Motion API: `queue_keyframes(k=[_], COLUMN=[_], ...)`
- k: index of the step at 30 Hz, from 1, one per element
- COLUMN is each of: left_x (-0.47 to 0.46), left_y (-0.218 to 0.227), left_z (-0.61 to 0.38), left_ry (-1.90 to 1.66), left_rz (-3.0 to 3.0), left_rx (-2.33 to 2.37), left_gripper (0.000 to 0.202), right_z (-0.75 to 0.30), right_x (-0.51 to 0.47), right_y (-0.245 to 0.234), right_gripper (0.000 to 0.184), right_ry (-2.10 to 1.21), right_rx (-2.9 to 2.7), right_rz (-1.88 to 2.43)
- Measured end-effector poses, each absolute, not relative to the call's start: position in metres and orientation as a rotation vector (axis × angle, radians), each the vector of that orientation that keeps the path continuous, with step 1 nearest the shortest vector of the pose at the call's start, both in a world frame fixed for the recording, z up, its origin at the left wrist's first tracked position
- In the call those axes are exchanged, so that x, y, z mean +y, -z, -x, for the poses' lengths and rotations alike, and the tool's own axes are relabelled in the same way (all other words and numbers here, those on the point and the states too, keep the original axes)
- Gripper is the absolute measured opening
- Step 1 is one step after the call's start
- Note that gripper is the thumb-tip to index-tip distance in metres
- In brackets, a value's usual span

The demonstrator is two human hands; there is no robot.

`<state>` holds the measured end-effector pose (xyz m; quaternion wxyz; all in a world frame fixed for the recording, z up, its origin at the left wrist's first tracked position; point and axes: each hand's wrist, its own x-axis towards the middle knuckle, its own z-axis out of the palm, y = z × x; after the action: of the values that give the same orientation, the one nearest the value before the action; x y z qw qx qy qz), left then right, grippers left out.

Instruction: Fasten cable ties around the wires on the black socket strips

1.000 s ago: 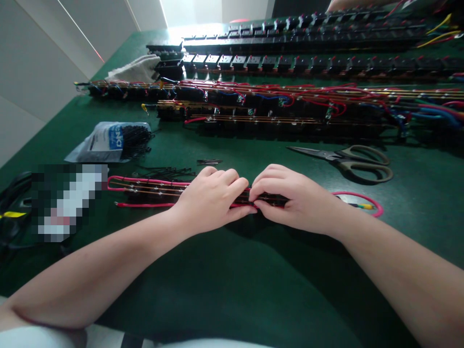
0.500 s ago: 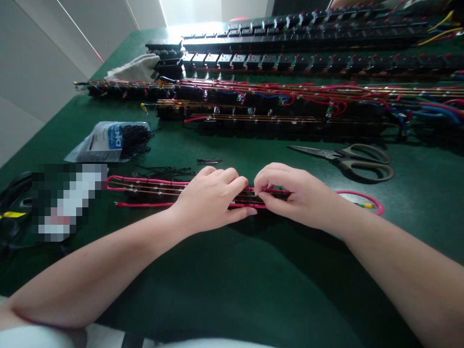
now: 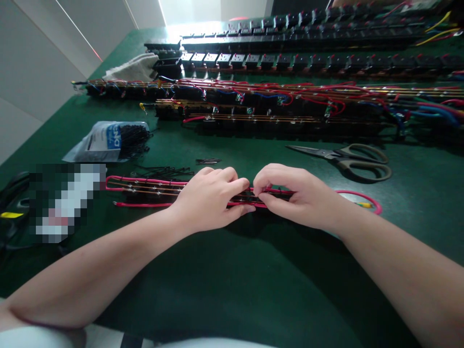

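A black wired strip with copper rods and a thick red wire lies across the green table in front of me. My left hand is closed round its middle, thumb on the near side and fingers on the far side. Just to the right, my right hand pinches at the strip with thumb and forefinger. What sits between those fingertips is hidden. Black cable ties lie loose behind the strip's left part, with a few short black pieces beside them.
Scissors lie behind my right hand. A plastic bag of black cable ties rests at the left, near black cables and a blurred-out item. Several long wired strips and a pale cloth stretch across the back.
The whole view has shifted very slightly. Both hands keep the same hold and place on the strip.
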<state>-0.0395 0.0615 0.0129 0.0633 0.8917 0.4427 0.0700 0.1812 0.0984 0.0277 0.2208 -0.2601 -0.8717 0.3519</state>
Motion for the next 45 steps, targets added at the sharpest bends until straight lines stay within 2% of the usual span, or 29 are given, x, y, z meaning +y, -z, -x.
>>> queue_keyframes(k=[14,20,26,34,45], left_x=[0.0609,0.061,0.0609,0.0612,0.0594], left_y=[-0.0139,-0.0138,-0.013,-0.0098,-0.0145], left_z=[0.0387,0.0385,0.0393,0.0399,0.0383], left_ry=[-0.201,-0.2,-0.207,-0.176,-0.192], left_rz=[-2.715,-2.715,-2.721,-2.779,-2.718], left_rx=[1.347,1.348,1.338,1.362,1.352], left_gripper=[0.034,0.031,0.034,0.041,0.033], right_z=[-0.1843,-0.1823,-0.1803,-0.1824,-0.1829], right_x=[0.1028,0.1026,0.1023,0.1038,0.1046], right_y=[-0.0275,-0.0244,-0.0218,-0.0235,-0.0245], right_gripper=[0.004,0.006,0.005,0.011,0.01], right_ry=[-1.078,-1.014,-0.933,-1.006,-1.02], right_rx=[-2.385,-2.418,-2.451,-2.428,-2.398], right_rz=[0.746,0.72,0.699,0.747,0.786])
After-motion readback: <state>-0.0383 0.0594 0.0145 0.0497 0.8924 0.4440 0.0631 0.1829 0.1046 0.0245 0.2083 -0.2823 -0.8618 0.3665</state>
